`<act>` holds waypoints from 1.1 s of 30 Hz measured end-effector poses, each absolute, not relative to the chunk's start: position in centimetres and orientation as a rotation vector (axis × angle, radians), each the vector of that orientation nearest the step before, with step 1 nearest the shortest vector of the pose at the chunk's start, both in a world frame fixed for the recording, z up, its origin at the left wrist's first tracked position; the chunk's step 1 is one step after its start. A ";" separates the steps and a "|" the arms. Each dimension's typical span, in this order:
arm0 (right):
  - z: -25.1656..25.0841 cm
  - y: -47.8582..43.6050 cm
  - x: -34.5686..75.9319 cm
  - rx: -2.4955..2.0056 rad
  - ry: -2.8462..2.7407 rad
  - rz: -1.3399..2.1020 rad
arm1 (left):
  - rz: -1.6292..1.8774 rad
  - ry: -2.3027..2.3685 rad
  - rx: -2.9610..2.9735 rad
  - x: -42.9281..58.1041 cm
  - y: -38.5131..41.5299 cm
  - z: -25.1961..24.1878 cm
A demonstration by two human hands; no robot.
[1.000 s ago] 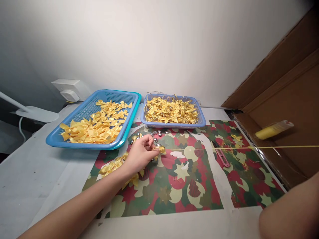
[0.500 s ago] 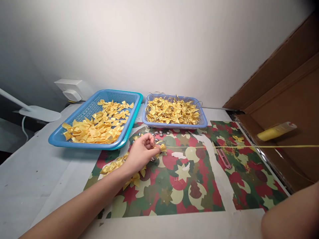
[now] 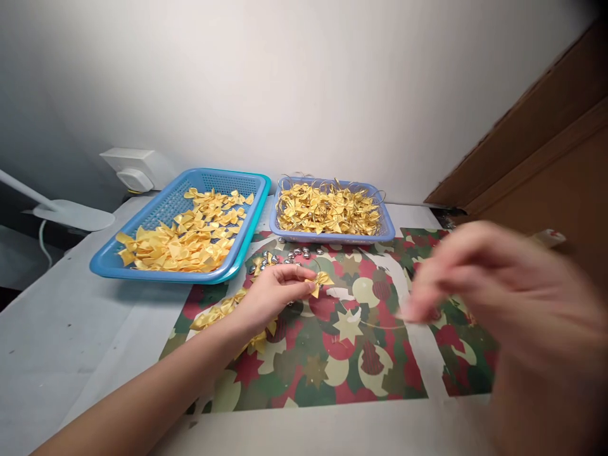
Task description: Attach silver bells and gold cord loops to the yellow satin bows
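Note:
My left hand [image 3: 280,291] pinches a yellow ribbon bow [image 3: 320,280] between thumb and fingertips above the patterned mat [image 3: 332,380]. From the bow a thin yellow cord [image 3: 380,326] runs right to my right hand [image 3: 456,278]. That hand is blurred by motion, its fingers drawn together on the cord's end. Silvery bells [image 3: 297,253] lie just behind my left hand. Loose yellow bows [image 3: 218,313] are spread beside my left wrist, partly hidden by the forearm.
A blue basket [image 3: 107,269] holding yellow bows stands at the left. Behind the mat is a smaller bluish basket [image 3: 332,238] full of bows with cords. A white lamp base [image 3: 80,215] is at far left, brown cardboard [image 3: 536,152] at right.
My right hand has come into view from the right edge. The cord, taut and stretched far right before, now hangs slack. The bow in my left hand shows more fully.

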State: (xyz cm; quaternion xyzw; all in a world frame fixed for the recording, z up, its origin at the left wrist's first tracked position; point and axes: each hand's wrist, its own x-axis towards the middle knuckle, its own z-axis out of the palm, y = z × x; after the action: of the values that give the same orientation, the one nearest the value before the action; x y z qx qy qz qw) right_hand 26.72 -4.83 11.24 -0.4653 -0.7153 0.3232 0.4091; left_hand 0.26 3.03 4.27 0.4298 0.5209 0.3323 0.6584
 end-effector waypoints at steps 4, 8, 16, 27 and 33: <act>11.2 1.1 20.2 -1.271 -2.003 1.095 | 0.810 1.165 0.977 0.2 2.8 4.5; 9.2 2.0 18.2 -1.422 -2.115 0.985 | 0.886 1.175 0.934 0.2 2.6 4.9; 8.6 1.8 18.6 -1.464 -2.170 0.910 | 0.941 1.192 0.938 0.1 2.8 5.0; 8.8 1.5 18.5 -1.443 -2.159 0.932 | 0.955 1.188 0.952 0.2 2.5 5.3; 8.9 1.4 18.6 -1.450 -2.173 0.931 | 0.961 1.216 0.978 0.2 2.3 5.2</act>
State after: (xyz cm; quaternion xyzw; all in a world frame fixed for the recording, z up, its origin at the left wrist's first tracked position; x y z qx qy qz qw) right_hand 18.56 1.40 8.92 -0.5141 -0.7703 0.3301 0.1829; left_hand 0.19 2.28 5.25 0.4234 0.5265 0.4161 0.6086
